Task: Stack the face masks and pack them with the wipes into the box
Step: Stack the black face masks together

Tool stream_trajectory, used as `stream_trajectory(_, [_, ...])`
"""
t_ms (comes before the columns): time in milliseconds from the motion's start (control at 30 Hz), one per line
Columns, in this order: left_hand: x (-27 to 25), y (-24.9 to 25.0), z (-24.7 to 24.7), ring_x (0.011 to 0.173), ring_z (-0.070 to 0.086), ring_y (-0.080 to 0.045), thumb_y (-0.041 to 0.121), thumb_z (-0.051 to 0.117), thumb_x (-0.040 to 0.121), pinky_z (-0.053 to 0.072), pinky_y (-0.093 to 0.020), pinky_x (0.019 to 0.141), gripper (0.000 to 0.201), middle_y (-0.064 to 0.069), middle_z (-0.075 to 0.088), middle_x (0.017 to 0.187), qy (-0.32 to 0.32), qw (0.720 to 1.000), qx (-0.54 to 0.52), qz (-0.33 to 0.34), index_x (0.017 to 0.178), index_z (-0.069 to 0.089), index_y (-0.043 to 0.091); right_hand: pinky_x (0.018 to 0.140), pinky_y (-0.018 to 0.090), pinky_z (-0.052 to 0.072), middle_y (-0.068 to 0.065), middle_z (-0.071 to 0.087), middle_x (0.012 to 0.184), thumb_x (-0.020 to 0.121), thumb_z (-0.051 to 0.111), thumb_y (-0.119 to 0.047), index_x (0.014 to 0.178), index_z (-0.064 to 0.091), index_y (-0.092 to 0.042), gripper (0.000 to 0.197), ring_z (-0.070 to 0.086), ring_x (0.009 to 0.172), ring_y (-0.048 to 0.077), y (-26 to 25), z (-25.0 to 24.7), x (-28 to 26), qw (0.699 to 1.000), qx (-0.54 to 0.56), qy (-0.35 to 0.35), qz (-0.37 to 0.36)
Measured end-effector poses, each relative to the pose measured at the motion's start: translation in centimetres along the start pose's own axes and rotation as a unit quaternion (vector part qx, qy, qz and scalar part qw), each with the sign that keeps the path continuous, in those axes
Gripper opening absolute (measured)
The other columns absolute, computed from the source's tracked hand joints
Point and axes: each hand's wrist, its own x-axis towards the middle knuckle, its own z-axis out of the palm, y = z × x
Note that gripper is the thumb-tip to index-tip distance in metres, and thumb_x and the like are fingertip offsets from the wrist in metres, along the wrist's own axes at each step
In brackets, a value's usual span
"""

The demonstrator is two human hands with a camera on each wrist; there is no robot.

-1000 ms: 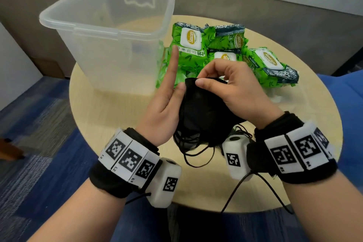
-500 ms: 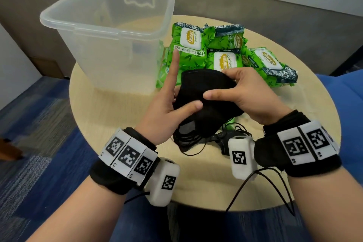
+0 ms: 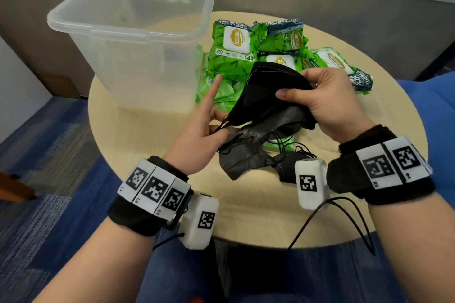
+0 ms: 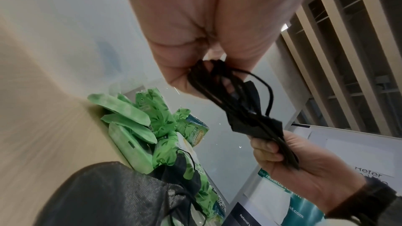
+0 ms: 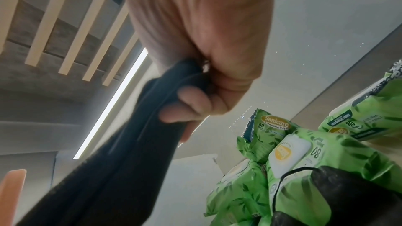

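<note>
A bundle of black face masks (image 3: 267,92) is held above the round table between both hands. My right hand (image 3: 317,96) grips its right end, thumb on top; the same grip shows in the right wrist view (image 5: 191,95). My left hand (image 3: 204,128) pinches the masks' ear loops (image 4: 208,82) at the lower left end, index finger pointing up. More black masks (image 3: 246,157) lie on the table below. Several green wipes packs (image 3: 236,56) are piled behind. The clear plastic box (image 3: 138,29) stands at the back left with nothing seen inside.
The round beige table (image 3: 138,142) carries everything; its front edge is near my wrists. Blue carpet (image 3: 49,155) lies to the left and a blue seat (image 3: 438,110) to the right. Cables hang from the wrist cameras over the table's front.
The mask bundle has been raised and turned flatter, stretched between the hands. The left hand has shifted from a flat palm against it to pinching the ear loops. A grey-black mask now lies uncovered below.
</note>
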Motion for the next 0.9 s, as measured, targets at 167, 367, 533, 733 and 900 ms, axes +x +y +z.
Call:
stream_trajectory(167, [-0.3,0.0,-0.8,0.098,0.052,-0.01,0.02,0.069,0.07,0.048,-0.016,0.077,0.089,0.006,0.05,0.115,0.01,1.0,0.004,0.002,0.134,0.018,0.054,0.067,0.033,0.052,0.005,0.066,0.068,0.075,0.07,0.005,0.074,0.064,-0.008,0.014,0.061,0.066,0.017,0.5,0.8,0.0,0.996,-0.068,-0.052,0.003])
stream_trajectory(367, [-0.3,0.3,-0.5,0.088,0.057,-0.001,0.007,0.067,0.072,0.047,-0.016,0.073,0.04,0.019,0.062,0.092,0.014,0.994,-0.083,0.069,0.083,0.063,0.045,0.059,0.015,0.046,-0.006,0.063,0.062,0.077,0.068,0.005,0.072,0.061,-0.013,0.02,0.056,0.058,0.001,0.0,2.9,0.8,0.98,-0.111,-0.165,-0.006])
stream_trajectory(533, [-0.6,0.1,-0.9,0.082,0.063,-0.006,-0.009,0.054,0.081,0.051,-0.018,0.07,0.051,0.004,0.066,0.1,0.067,0.986,-0.127,0.086,0.1,0.063,0.037,0.069,0.025,0.052,-0.001,0.066,0.072,0.079,0.066,0.004,0.08,0.06,-0.014,0.019,0.061,0.066,0.009,0.9,3.9,2.1,0.975,-0.074,-0.208,0.02])
stream_trajectory(733, [-0.4,-0.1,-1.9,0.068,0.061,0.006,-0.015,0.044,0.087,0.046,-0.008,0.065,0.042,0.018,0.069,0.067,0.075,0.996,-0.042,0.015,0.101,0.065,0.018,0.042,0.015,0.041,0.002,0.06,0.069,0.095,0.047,-0.008,0.084,0.057,-0.012,0.015,0.052,0.044,0.0,1.6,4.8,3.0,0.988,-0.111,-0.091,0.048])
stream_trajectory(900, [0.1,-0.7,-3.4,0.061,0.059,0.0,-0.011,0.044,0.085,0.048,-0.011,0.059,0.041,0.005,0.069,0.077,0.18,0.979,-0.07,-0.061,0.103,0.067,0.017,0.072,0.03,0.049,0.019,0.066,0.103,0.088,0.045,-0.001,0.084,0.067,-0.006,0.023,0.061,0.091,0.029,3.6,5.8,1.9,0.868,-0.466,-0.15,0.076])
